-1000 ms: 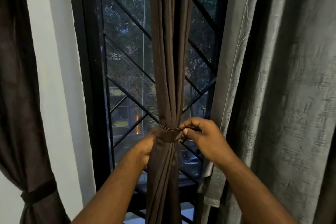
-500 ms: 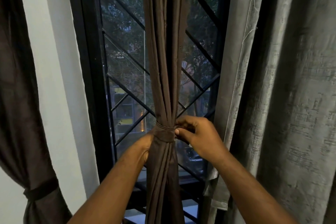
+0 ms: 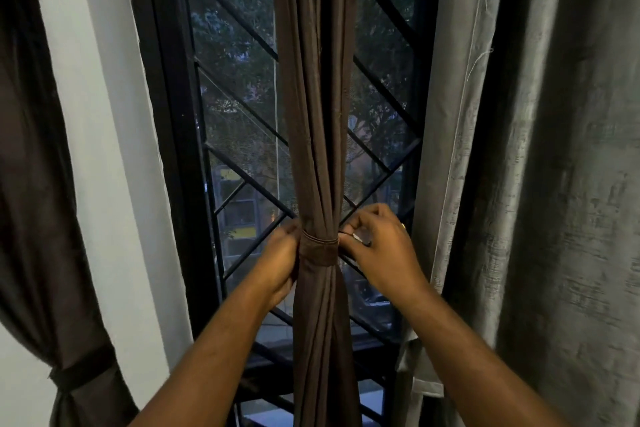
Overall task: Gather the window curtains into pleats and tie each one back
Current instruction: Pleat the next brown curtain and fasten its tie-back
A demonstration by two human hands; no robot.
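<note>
middle curtain (image 3: 318, 114): dark brown, hanging in front of the barred window (image 3: 239, 156), gathered into narrow vertical pleats. a tie-back band (image 3: 318, 248) of matching fabric circles it at about waist height, with a thin cord line along the band's top edge.

left hand (image 3: 280, 256): pressed to the left side of the bundle at the band, fingers curled round behind the fabric and gripping it. fingertips hidden.

right hand (image 3: 377, 246): at the band's right edge, thumb and forefinger pinching what looks like the band's free end. the fastening itself is hidden from view.

other drapes: a brown curtain at far left (image 3: 34, 184) is already cinched by its own band (image 3: 79, 376). the grey curtain (image 3: 554, 184) on the right hangs loose, no tie visible.

handling assessment: the brown cloth appears light, soft and limp, so the pleats are likely to fan out if the squeeze is relaxed before the band is secure. best hold is the one in use, round the whole bundle at the band line. the grey fabric looks thicker and heavier, and will probably need a fuller grasp to gather.
</note>
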